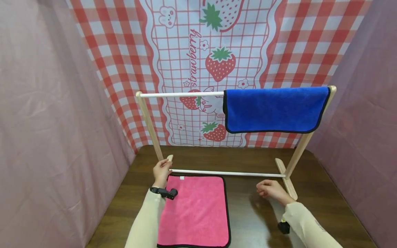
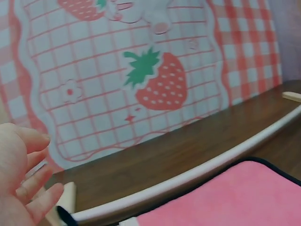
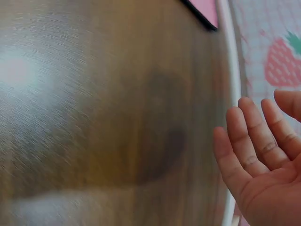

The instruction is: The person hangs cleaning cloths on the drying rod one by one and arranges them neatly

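Note:
A pink towel [image 1: 195, 210] with black edging lies flat on the table, a small white label near its far left corner. My left hand [image 1: 162, 172] is right at that corner, beside the rack's left post. In the left wrist view, its fingers [image 2: 44, 195] are loosely bent with nothing visible between them, and the towel's black corner [image 2: 66, 215] curls up just below the fingertips. To the right of the pink towel, my right hand [image 1: 271, 190] hovers over the table with its fingers relaxed, as the right wrist view shows, and holds nothing.
A wooden rack with a white top bar [image 1: 183, 94] and a low white bar [image 1: 226, 173] stands behind the pink towel. A blue towel [image 1: 276, 110] hangs over the top bar's right half. The rack's right foot [image 1: 289, 187] is near my right hand. Behind hangs a strawberry-print cloth [image 1: 211, 44].

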The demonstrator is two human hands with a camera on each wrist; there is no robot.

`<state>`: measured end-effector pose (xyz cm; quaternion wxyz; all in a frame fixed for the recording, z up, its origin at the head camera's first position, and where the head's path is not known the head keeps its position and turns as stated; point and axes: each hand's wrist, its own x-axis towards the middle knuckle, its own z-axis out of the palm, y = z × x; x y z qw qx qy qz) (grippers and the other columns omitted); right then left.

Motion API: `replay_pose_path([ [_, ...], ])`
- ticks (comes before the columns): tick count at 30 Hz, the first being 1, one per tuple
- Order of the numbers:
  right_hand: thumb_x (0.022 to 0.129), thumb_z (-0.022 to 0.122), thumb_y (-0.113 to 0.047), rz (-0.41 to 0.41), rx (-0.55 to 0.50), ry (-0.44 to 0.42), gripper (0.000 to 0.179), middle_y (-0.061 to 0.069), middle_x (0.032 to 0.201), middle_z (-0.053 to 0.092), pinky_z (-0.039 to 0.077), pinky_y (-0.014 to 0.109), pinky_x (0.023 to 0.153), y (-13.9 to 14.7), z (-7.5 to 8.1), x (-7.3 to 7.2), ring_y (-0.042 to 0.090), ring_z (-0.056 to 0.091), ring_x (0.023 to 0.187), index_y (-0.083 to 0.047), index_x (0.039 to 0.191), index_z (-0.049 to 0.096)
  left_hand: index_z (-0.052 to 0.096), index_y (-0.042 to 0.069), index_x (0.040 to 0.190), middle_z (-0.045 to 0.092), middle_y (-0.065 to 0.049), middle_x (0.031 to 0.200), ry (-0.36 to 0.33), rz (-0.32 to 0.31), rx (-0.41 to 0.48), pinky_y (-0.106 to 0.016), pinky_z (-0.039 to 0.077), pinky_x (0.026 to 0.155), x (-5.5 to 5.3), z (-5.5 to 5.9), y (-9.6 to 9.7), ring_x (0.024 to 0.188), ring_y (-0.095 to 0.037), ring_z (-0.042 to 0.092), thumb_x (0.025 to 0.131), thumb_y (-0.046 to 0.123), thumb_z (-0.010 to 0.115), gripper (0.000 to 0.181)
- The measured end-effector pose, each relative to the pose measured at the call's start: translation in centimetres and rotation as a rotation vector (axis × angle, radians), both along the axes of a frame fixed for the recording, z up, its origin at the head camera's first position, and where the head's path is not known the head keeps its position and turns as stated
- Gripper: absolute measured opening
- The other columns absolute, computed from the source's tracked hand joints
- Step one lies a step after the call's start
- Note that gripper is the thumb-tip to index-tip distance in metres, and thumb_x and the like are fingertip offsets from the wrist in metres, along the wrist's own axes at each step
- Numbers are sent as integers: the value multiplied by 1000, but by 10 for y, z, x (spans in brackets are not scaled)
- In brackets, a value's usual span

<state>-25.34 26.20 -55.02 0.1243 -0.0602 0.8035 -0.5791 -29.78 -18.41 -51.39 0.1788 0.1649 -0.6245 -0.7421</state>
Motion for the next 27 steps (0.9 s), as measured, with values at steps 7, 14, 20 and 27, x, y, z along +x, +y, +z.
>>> replay_pose_path([
  [7,90,67,-5,135,107,136,19,14,79,68,52,26,57,-40,-16,9,16,63,68,12,97,64,54,-12,128,60,-29,119,17,171,-66,-21,49,78,-8,17,-27,95,-21,60,87,-7,64,42],
  [14,85,73,-9,307,320,442,14,0,87,67,53,29,69,-83,-29,15,12,61,79,-1,96,67,42,-6,142,47,-28,134,44,154,-67,-38,44,100,-18,54,-48,124,-38,48,86,-3,69,62],
  [20,80,77,-21,385,530,692,36,7,109,59,48,49,85,-117,-37,25,29,53,101,-6,111,65,43,-5,143,45,-26,137,150,125,-107,-39,44,103,-29,91,-54,126,-38,46,86,-3,69,62],
  [27,79,78,-37,440,587,709,63,25,133,48,34,67,94,-149,-40,30,43,42,122,-5,129,56,51,-5,137,55,-21,129,260,90,-166,-30,49,91,-37,115,-51,113,-27,54,85,-9,67,55],
])
